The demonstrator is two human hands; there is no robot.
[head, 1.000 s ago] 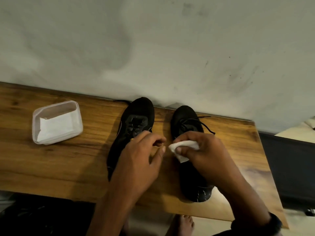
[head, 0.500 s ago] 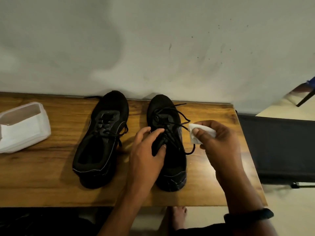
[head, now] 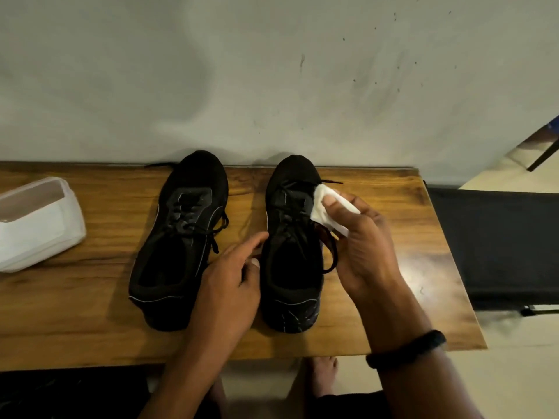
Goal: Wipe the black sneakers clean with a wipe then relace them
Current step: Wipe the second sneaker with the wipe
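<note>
A folded white wipe [head: 331, 211] is pinched between the thumb and curled fingers of the right hand [head: 366, 252], and its free edge is pressed against the outer side of the black fabric right sneaker [head: 292, 273], beside the upper eyelets. A loose black lace end [head: 332, 255] is looped just below the wipe, next to the palm. A dark band [head: 405, 349] is worn on the right wrist. The left hand [head: 233, 285] is held between the two shoes with its fingers extended and relaxed; the index finger is laid against the inner side of the right sneaker, and nothing is gripped. The black fabric left sneaker [head: 181, 237] is set just beside it, apart from the right sneaker. Both shoes are stood upright on the brown wooden table [head: 393, 267], with long axes running from the near edge to the grey wall [head: 272, 86]: toes are pointed at the wall, heels at the person. The left sneaker is angled slightly, its toe turned to the right. A translucent plastic container of white wipes [head: 36, 225] is placed well apart, at the table's left.
</note>
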